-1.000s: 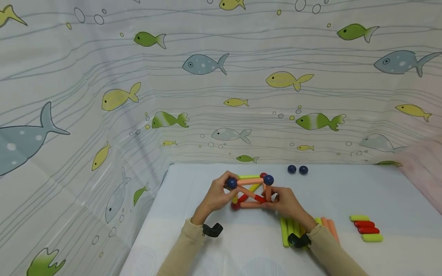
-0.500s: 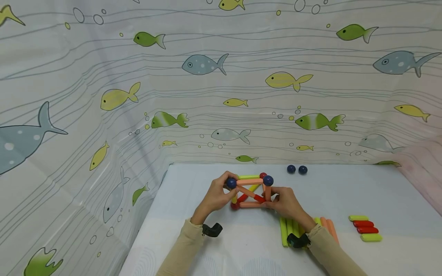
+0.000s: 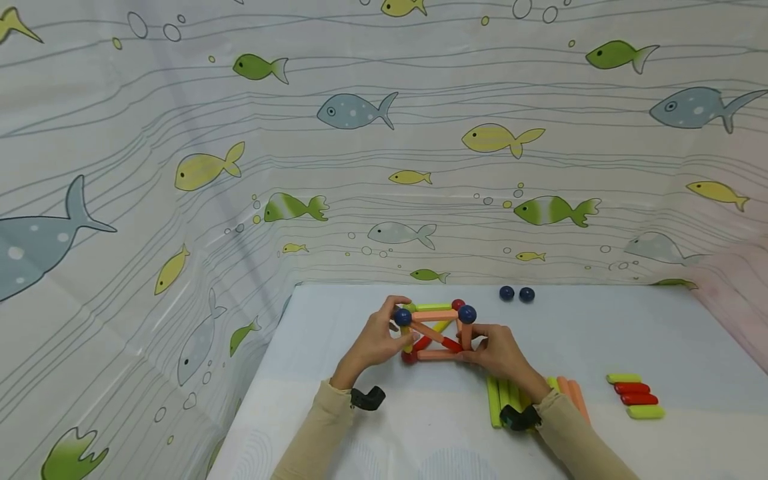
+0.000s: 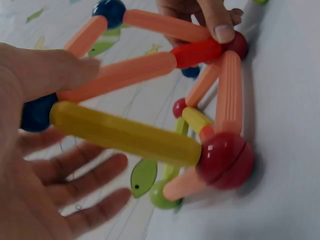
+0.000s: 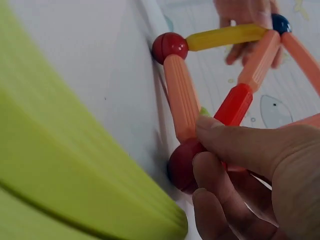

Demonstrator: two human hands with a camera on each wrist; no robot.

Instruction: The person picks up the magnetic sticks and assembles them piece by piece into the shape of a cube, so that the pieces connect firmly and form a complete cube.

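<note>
A boxy frame of magnetic building sticks and balls (image 3: pixel 435 315) stands on the table, with salmon, yellow and red sticks. Blue balls form its near upper corners, and a red ball (image 4: pixel 226 160) sits at the near lower left. My left hand (image 3: pixel 378 339) is at the upper left corner by a blue ball (image 4: pixel 39 113). Its thumb lies over a salmon stick, while the other fingers spread loosely behind the yellow stick (image 4: pixel 125 134). My right hand (image 3: pixel 495 350) pinches the lower right corner, thumb and fingers at a red ball (image 5: pixel 186 165) beside the red stick (image 5: pixel 234 106).
Two loose blue balls (image 3: pixel 517 294) lie at the table's back edge. Long yellow-green sticks (image 3: pixel 495 402) and salmon sticks (image 3: pixel 576 400) lie under and beside my right forearm. Short red and yellow-green sticks (image 3: pixel 637 399) form a column farther right. A fish-print sheet hangs behind.
The left fingers have loosened and spread slightly at the upper left corner, showing more of the green ball behind. The right hand and the frame stay almost still.
</note>
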